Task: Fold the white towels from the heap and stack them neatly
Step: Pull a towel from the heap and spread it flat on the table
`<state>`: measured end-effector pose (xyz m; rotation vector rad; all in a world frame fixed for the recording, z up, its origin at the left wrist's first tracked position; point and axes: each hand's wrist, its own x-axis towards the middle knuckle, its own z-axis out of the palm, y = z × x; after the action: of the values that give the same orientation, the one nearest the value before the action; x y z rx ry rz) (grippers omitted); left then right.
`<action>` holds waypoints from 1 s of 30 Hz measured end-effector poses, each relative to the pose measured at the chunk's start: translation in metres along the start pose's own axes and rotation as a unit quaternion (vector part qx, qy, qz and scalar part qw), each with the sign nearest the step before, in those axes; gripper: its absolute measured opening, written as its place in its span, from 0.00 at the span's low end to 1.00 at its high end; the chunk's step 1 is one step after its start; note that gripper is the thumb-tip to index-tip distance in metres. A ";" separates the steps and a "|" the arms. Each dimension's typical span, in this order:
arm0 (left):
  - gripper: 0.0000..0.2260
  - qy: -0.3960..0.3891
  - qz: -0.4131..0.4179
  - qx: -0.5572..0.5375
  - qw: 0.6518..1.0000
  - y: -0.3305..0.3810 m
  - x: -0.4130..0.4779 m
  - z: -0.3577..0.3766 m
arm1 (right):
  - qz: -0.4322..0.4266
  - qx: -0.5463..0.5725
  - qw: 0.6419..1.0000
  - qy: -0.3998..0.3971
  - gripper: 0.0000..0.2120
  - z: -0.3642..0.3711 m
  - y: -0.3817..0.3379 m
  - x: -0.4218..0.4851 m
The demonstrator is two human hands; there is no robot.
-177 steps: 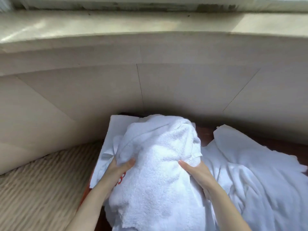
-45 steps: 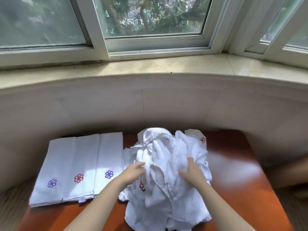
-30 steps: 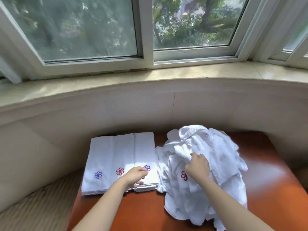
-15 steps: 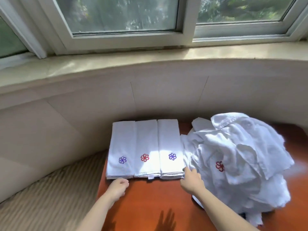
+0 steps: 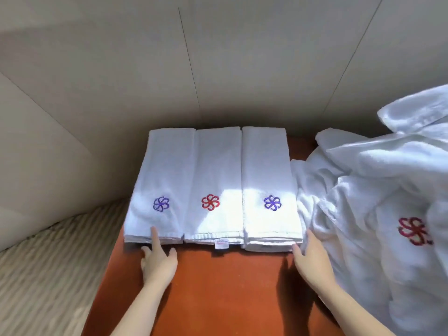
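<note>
Three folded white towels lie side by side on the brown table [image 5: 218, 287]: the left towel [image 5: 162, 180] with a purple flower, the middle towel [image 5: 214, 180] with a red flower, the right towel [image 5: 266, 180] with a purple flower. My left hand [image 5: 158, 258] lies at the near edge of the left towel, index finger straight on top of it. My right hand [image 5: 310, 255] touches the near right corner of the right towel with straight fingers. The heap of unfolded white towels [image 5: 375, 202] fills the right side.
A beige panelled wall [image 5: 194, 69] rises right behind the towels. A ribbed beige cushion [image 5: 48, 275] lies left of the table, below its edge. A small white label sticks out under the middle towel.
The view has dropped and closed in on the folded towels. Both hands moved forward from the bare table to the towels' near edge; the left index finger now lies on the left towel.
</note>
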<state>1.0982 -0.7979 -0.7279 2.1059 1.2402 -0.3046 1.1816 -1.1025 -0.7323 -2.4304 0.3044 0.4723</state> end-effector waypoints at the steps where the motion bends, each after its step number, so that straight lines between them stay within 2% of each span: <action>1: 0.35 0.012 0.027 0.007 1.000 -0.008 0.006 0.003 | -0.028 -0.016 0.999 0.010 0.17 0.007 0.006 0.000; 4: 0.38 0.021 0.063 -0.001 0.998 -0.022 0.014 0.007 | -0.055 -0.001 0.998 0.032 0.22 0.022 0.012 -0.005; 8: 0.40 0.015 0.059 -0.005 0.998 -0.021 0.009 0.007 | -0.001 0.041 0.999 -0.004 0.29 0.027 0.009 -0.007; 13: 0.41 -0.016 0.036 -0.041 0.998 -0.016 0.005 0.000 | -0.012 0.013 0.998 -0.067 0.28 0.019 0.015 -0.004; 17: 0.41 -0.023 0.035 -0.056 0.998 -0.020 0.013 -0.008 | -0.028 -0.050 0.996 -0.066 0.18 0.011 0.014 0.009; 20: 0.40 0.033 0.039 -0.054 0.997 -0.018 0.016 0.002 | -0.047 -0.095 0.993 -0.045 0.21 0.013 0.014 0.016; 23: 0.37 0.177 0.043 -0.058 0.982 0.003 -0.001 0.036 | -0.076 -0.160 0.984 0.012 0.23 0.022 0.014 0.022; 24: 0.36 0.214 0.092 -0.065 0.970 0.013 -0.009 0.051 | -0.079 -0.165 0.983 0.029 0.22 0.024 0.014 0.024; 26: 0.30 0.248 0.258 -0.043 0.933 0.032 -0.023 0.079 | -0.090 -0.148 0.984 0.044 0.24 0.026 0.019 0.029; 29: 0.16 0.262 0.500 0.035 0.824 0.060 -0.027 0.106 | -0.146 -0.102 0.983 0.046 0.24 0.028 0.032 0.036; 30: 0.16 0.252 0.563 0.066 0.785 0.068 -0.025 0.110 | -0.171 -0.094 0.980 0.048 0.22 0.030 0.036 0.038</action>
<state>1.1564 -0.9090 -0.7689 2.7259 -0.0139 0.7682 1.1963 -1.1152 -0.7888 -2.6220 -0.1251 0.2404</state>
